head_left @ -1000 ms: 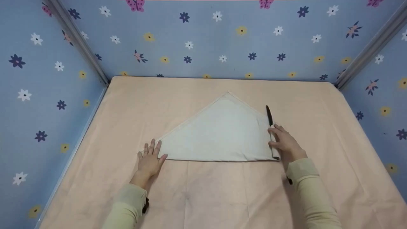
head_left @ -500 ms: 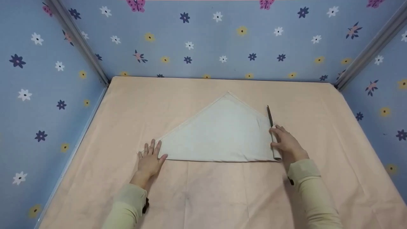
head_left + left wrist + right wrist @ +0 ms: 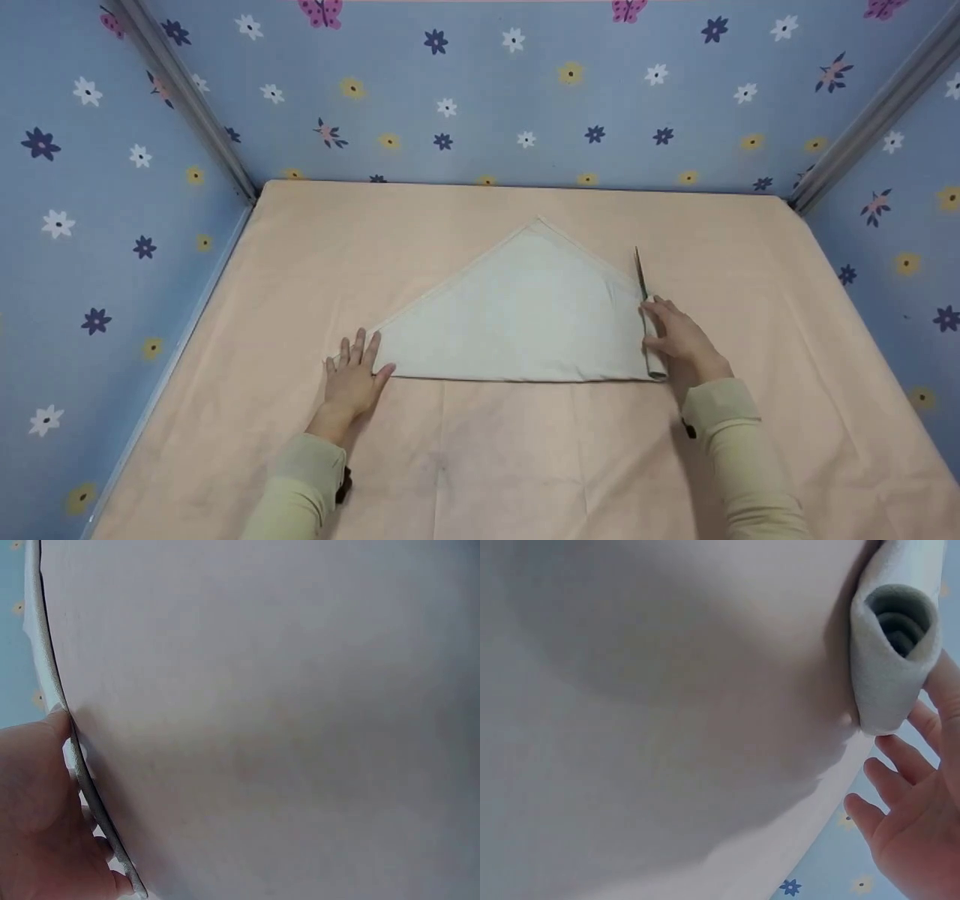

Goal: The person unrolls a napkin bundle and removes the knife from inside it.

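A pale cloth (image 3: 495, 322) lies folded flat on the table, its peak pointing to the far side. My left hand (image 3: 352, 382) rests with spread, straight fingers on its left corner. At the right end the cloth is wound into a narrow roll (image 3: 655, 366), which my right hand (image 3: 684, 341) holds between thumb and fingers. Out of the roll's far end sticks a slim dark knife (image 3: 640, 266), seen nearly edge-on; the rest of it is hidden in the cloth. The right wrist view shows the roll's near end (image 3: 892, 667) as a spiral of layers.
A peach tablecloth (image 3: 510, 465) with creases covers the table. Blue flowered panels (image 3: 480, 90) stand at the back and both sides, joined at grey corner posts (image 3: 187, 97).
My right hand and the roll have shifted slightly to the right. The knife has turned with the roll, so its dark part looks thinner now. My left hand has stayed put.
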`<state>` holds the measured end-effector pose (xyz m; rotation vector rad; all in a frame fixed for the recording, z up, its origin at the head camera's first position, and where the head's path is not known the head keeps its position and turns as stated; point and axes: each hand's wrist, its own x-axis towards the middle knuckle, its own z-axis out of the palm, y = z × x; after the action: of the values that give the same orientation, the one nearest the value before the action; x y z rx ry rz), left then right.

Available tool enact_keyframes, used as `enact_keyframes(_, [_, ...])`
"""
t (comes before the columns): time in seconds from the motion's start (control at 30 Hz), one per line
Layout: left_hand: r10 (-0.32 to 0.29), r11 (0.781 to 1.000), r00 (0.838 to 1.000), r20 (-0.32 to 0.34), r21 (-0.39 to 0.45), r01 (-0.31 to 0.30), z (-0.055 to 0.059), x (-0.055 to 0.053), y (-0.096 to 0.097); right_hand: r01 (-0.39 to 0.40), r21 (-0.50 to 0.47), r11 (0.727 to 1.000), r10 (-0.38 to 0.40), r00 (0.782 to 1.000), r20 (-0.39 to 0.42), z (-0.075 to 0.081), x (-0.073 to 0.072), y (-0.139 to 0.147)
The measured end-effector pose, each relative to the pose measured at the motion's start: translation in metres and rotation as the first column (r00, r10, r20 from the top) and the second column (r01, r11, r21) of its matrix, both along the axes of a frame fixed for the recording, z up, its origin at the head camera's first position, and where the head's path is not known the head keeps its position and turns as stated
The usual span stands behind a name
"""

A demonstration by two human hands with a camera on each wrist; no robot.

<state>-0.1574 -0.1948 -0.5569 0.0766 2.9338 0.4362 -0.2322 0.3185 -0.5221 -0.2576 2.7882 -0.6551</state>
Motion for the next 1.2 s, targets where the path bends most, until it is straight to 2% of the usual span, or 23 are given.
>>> enact_keyframes(0.5, [0.002, 1.0, 1.0, -0.002, 0.005, -0.002, 0.0, 0.001, -0.001, -0.024, -0.1, 0.995, 0.024, 1.0, 0.004, 0.002, 0.003, 0.011])
enact_keyframes(0.87, [-0.005, 1.0, 1.0, -0.009, -0.005, 0.005, 0.0, 0.0, 0.0, 0.027, -0.112, 0.993, -0.02, 0.998, 0.066, 0.0, 0.004, 0.016])
enact_keyframes(1.2, [-0.005, 1.0, 1.0, -0.015, 0.001, 0.005, -0.001, 0.0, -0.001, -0.01, -0.12, 0.993, 0.014, 0.999, 0.034, 0.0, 0.007, 0.026])
